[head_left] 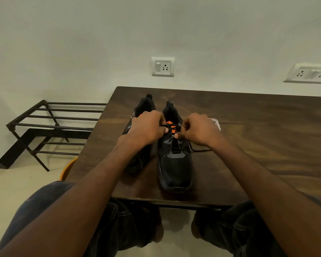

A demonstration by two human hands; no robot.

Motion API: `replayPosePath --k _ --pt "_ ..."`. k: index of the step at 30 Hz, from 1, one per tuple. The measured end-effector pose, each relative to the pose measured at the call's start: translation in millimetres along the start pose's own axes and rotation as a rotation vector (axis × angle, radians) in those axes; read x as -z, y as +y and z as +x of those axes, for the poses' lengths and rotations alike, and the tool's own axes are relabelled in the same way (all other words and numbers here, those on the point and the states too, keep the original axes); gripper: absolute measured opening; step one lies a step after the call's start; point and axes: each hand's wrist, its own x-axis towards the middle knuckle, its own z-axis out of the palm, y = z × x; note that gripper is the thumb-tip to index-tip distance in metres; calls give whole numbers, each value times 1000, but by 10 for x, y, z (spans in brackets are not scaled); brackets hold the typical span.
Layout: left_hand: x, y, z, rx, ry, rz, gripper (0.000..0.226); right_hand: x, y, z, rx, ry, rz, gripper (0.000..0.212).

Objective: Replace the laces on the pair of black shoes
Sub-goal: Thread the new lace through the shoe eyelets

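Two black shoes stand side by side on a dark wooden table [248, 127], toes toward me. The right shoe [175, 169] has an orange tongue and a black lace [171, 127] through its eyelets. My left hand [146, 128] pinches the lace at the shoe's top on the left side. My right hand [198, 128] pinches it on the right side. A loose lace end [198, 150] trails onto the table right of the shoe. The left shoe [137, 164] lies mostly hidden under my left hand and forearm.
A clear plastic item [216, 123] peeks out behind my right hand. A black metal rack [50, 127] stands on the floor to the left, with an orange tub [68, 170] beside the table. Wall sockets [163, 66] sit behind the table.
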Motion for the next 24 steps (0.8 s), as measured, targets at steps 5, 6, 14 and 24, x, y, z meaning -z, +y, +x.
replayPosePath --k 5,6,14,24 --pt "-59 -17 1 -18 74 -101 3 -31 25 44 -30 36 136 25" --pt "-55 -16 -2 -27 80 -109 5 -31 42 52 -43 24 200 25" --pt "-2 -46 27 -13 71 -75 4 -54 164 135 -131 70 342 14" --pt "-89 -137 118 -64 15 -190 8 14 151 85 -10 17 235 25"
